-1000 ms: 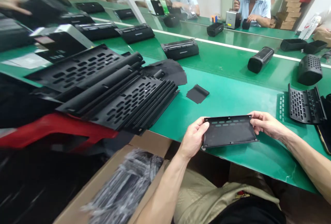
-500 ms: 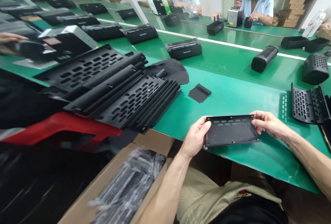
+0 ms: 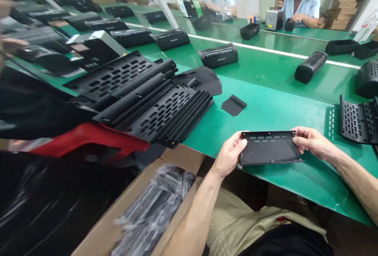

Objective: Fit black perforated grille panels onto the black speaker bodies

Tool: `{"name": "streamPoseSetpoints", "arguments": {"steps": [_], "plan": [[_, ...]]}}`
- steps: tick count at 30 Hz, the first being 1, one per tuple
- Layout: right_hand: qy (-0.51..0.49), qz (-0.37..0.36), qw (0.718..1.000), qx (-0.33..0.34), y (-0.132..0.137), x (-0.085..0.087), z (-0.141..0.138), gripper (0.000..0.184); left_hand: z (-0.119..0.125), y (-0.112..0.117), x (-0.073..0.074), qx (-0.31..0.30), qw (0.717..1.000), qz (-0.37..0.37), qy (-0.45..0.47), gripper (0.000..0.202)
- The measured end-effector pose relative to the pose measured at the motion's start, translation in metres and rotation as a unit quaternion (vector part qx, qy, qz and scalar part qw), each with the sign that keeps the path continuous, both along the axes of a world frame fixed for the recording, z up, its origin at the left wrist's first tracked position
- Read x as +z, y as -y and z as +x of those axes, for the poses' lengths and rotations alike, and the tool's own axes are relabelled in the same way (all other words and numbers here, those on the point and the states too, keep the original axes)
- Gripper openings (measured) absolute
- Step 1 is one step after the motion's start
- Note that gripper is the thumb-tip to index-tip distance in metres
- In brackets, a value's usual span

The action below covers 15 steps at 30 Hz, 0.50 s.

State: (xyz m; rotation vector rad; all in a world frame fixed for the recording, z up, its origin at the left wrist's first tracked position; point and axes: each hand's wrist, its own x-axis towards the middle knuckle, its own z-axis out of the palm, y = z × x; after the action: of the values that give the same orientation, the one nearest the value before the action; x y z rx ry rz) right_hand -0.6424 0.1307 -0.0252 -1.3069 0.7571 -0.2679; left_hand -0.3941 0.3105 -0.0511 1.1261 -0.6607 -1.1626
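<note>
A black slotted speaker-style panel [image 3: 270, 153] is held level between my two hands at the table's front edge, its inner face toward me. My left hand [image 3: 228, 155] pinches its left end, thumb on top. My right hand [image 3: 313, 143] grips the right end with thumb and fingers. Most of the inner face is covered by a dark sheet, with slots showing along the far side. Beyond it lie a few small dark sheets [image 3: 234, 105]. A fanned stack of dark sheets [image 3: 203, 80] and a pile of slotted black panels [image 3: 165, 108] sit to the left.
More slotted panels [image 3: 358, 120] stand at the right on the green table [image 3: 280, 98]. Black speaker housings [image 3: 220, 56] are spread along the far side. A cardboard box [image 3: 183, 157] with plastic-wrapped parts is below left, by a red stool [image 3: 88, 140]. Co-workers sit opposite and at left.
The whole scene has shifted slightly right in the view as the camera turned a little left. Both hands keep hold of the panel in the same pose.
</note>
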Motion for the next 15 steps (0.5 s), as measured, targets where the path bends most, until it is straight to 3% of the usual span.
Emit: {"name": "streamPoseSetpoints", "arguments": {"steps": [4,8,11,15], "plan": [[0.029,0.051,0.998,-0.017,0.001,-0.004,0.0,0.049,-0.002,-0.001,0.004,0.009,0.999,0.001,-0.032,0.052],[0.08,0.093,0.992,-0.024,0.003,-0.004,0.004,0.049,0.002,0.0,0.014,-0.019,0.985,-0.019,-0.173,0.052],[0.106,0.105,0.989,0.011,0.007,-0.003,0.013,0.052,0.005,0.003,0.017,-0.143,0.946,0.013,-0.291,0.062],[0.076,0.084,0.989,0.094,0.02,0.008,0.035,0.053,-0.001,0.012,0.014,-0.306,0.879,0.07,-0.358,0.08]]}}
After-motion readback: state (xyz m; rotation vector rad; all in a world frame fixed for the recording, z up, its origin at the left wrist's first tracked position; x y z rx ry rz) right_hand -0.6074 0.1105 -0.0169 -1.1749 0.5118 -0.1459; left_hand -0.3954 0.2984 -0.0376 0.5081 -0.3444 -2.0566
